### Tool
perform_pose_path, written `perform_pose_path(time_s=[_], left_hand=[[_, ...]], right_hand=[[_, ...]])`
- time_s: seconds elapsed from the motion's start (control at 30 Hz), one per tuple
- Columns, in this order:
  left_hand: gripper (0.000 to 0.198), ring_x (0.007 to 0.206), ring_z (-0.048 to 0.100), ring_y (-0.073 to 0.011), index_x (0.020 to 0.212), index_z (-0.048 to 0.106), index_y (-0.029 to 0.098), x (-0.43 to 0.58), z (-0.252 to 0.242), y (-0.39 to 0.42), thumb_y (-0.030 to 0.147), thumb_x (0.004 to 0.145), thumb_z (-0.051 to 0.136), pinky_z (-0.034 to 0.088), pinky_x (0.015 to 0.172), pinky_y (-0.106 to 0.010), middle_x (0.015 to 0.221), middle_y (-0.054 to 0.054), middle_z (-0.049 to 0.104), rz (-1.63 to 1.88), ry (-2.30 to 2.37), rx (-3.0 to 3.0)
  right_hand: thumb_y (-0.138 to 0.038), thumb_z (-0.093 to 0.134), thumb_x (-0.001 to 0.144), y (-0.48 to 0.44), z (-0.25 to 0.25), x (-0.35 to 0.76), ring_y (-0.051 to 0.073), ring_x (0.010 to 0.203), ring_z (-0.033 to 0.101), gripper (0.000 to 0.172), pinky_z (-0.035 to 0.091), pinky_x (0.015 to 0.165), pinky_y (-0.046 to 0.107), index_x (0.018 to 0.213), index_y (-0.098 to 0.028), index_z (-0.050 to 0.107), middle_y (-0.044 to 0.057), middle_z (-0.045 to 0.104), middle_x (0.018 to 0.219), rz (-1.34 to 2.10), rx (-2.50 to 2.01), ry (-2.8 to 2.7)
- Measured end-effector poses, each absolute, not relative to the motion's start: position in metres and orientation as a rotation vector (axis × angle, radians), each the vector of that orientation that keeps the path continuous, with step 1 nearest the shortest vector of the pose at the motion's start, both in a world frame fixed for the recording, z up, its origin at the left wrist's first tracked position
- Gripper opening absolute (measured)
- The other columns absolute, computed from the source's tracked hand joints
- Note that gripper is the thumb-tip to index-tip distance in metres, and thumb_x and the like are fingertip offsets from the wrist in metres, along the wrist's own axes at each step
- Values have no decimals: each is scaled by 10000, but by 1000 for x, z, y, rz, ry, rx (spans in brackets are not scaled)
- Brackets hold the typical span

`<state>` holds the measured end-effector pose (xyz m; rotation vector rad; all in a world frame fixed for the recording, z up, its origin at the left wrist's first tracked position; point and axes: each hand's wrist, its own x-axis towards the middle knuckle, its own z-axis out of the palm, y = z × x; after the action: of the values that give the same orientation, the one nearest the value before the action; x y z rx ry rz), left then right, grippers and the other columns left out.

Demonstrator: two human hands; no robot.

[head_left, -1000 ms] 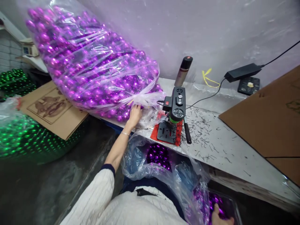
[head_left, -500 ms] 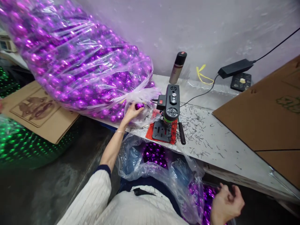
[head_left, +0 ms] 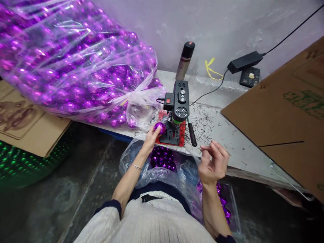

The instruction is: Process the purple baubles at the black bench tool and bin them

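Observation:
My left hand (head_left: 151, 137) is closed on a shiny purple mirror-ball bauble (head_left: 159, 128). It holds the bauble at the left side of a small black bench press (head_left: 180, 101), just below the machine's head and over its slotted base plate (head_left: 168, 135). My right hand (head_left: 214, 162) hovers to the right, near the press's black lever handle (head_left: 192, 134) but apart from it. Its fingers are loosely bent and spread, and I see nothing in them. Under the table edge, an open clear plastic bag (head_left: 131, 158) in front of my lap holds several purple baubles (head_left: 163, 158).
A big tied clear bag of purple baubles (head_left: 101, 67) fills the table's left side. Dark slivers (head_left: 205, 125) litter the tabletop. Behind stand a spray can (head_left: 184, 60) and a power adapter (head_left: 245, 62). A cardboard box (head_left: 286, 111) borders the right; a tub (head_left: 234, 209) sits below.
My left hand has brought a bauble from the big bag's tied mouth rightward to the press. My right hand has risen from the tub at lower right toward the lever.

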<state>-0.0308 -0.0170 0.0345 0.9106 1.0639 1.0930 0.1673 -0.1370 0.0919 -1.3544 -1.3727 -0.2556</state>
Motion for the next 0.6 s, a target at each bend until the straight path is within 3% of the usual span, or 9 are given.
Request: perform_pose_path(time_s=[0.23,0.6], left_hand=[[638,1296,552,-319,1328,619,239,-8,12,-13,488,777,825,332,1161,-477,1303,-125,657,1116,1403,1509],[637,1205,599,-294,1369,554,209,-2,-2,-8,512,847,759,369,1058,-420,1292,-141,674,1024,1443,1995]], right_hand=[[-211,543,964,-159,70,169,161,875,725,338,679,717,339,1294,-228,618,112,655,1204,-92,-1461,-1284],[-224,580,946,-184,52,163,173,863,746,293,677,668,315,1220,-250,682,100,688,1171,153,-1525,-1200]])
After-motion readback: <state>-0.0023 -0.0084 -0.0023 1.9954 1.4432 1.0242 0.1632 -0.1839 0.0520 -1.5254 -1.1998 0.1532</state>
